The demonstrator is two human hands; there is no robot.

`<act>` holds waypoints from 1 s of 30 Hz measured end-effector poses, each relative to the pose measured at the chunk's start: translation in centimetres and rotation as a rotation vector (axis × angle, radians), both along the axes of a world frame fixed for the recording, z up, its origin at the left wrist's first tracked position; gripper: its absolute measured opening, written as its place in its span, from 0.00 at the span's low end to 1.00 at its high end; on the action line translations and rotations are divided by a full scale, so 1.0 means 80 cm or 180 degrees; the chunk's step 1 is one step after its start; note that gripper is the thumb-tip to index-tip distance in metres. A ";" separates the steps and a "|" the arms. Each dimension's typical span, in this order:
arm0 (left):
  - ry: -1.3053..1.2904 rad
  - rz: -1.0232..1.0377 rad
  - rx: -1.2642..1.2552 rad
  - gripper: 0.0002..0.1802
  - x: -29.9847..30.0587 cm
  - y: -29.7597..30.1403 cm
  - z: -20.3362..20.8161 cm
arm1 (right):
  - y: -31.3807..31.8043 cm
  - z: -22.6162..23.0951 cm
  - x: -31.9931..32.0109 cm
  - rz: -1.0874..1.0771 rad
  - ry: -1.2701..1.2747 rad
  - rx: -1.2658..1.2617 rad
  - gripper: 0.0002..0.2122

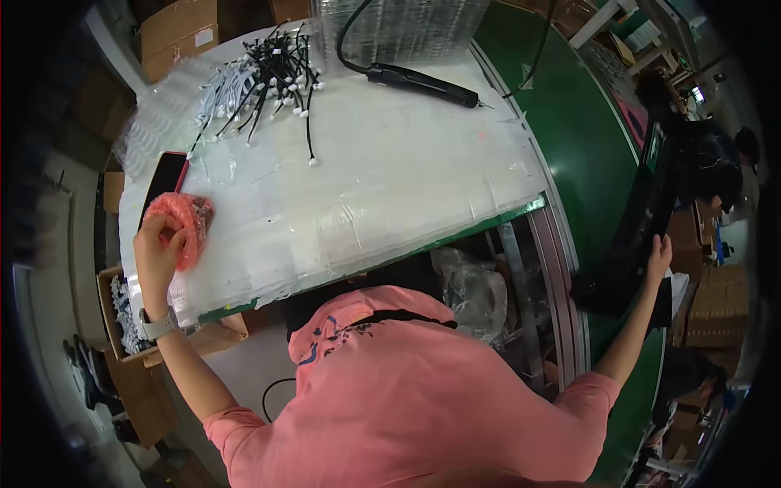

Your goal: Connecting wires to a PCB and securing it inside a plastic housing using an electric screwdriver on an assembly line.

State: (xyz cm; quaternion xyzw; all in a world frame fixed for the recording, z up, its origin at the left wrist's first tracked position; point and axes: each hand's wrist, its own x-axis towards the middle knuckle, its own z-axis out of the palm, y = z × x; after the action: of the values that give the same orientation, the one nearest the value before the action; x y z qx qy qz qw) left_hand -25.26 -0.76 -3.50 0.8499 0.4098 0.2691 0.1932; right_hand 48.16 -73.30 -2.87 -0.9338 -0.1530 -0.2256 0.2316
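At the left of the white-covered table (390,191), my left hand (159,244) reaches into a bundle of pink bubble wrap (192,213). Its thumb and fingers are pressed together at the bundle's opening; what they pinch is too small to tell. Some dark content shows at the bundle's far side. A phone-like black slab with a red edge (167,175) lies just beyond. Out to the right, my right hand (661,259) grips the edge of a long black panel-like housing (622,244), which rests on the green conveyor belt (569,122).
A pile of black and white cables with white connectors (277,73) lies at the far left. A corded black electric screwdriver (423,84) rests before stacked clear plastic trays (399,32). An open carton (122,317) stands below the table's left edge. Another person (708,163) is beyond the conveyor.
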 end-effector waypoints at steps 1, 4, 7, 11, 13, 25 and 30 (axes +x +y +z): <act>0.0065 0.0018 -0.0055 0.06 -0.001 -0.001 0.005 | 0.050 0.034 -0.033 0.0579 0.0224 0.0270 0.15; 0.0157 0.0160 0.0156 0.06 -0.007 0.013 0.001 | 0.209 0.090 -0.125 0.1876 0.0317 0.0961 0.14; 0.0140 0.0382 0.0489 0.06 -0.004 0.016 0.003 | 0.363 0.102 -0.200 0.2775 0.0537 0.0445 0.12; -0.0307 0.0642 0.0779 0.04 0.019 -0.003 0.014 | 0.544 0.075 -0.246 0.4146 0.1058 -0.0821 0.11; -0.0818 0.0512 0.0549 0.04 0.043 -0.014 0.026 | 0.607 0.055 -0.257 0.4661 0.1162 -0.1016 0.11; -0.1693 -0.0921 -0.1830 0.04 0.171 -0.065 0.080 | 0.790 0.022 -0.228 0.3777 -0.0229 -0.1107 0.23; -0.1576 -0.1495 -0.1979 0.06 0.217 -0.056 0.087 | 0.810 0.031 -0.235 0.3912 0.0725 -0.1770 0.31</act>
State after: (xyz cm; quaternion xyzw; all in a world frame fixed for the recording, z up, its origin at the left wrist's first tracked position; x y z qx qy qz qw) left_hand -7.91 -5.24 3.44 0.7316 0.2089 0.2773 0.5868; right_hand 29.37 -8.48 -0.39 -0.7201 -0.6823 0.0942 0.0838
